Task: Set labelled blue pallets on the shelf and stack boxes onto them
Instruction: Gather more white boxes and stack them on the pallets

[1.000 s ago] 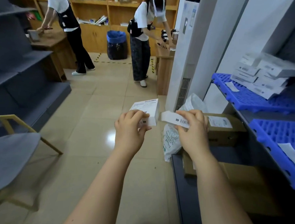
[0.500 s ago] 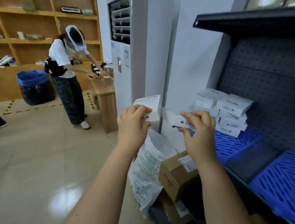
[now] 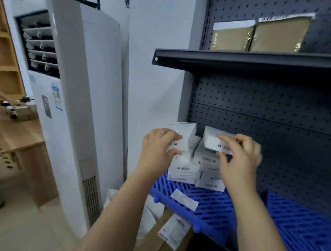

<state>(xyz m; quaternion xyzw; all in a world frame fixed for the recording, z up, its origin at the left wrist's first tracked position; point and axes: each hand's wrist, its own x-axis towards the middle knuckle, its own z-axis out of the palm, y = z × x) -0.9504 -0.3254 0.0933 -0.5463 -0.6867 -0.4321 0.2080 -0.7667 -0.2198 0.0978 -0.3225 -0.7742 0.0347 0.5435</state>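
The left hand grips one white box. The right hand pinches a second box. Their barcode labels are too blurred to read.

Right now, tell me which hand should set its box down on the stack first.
Right, by a little: the right hand pinches its white box by the near edge, close over the stack on the blue pallet. The left hand wraps more of the left box, thumb underneath.
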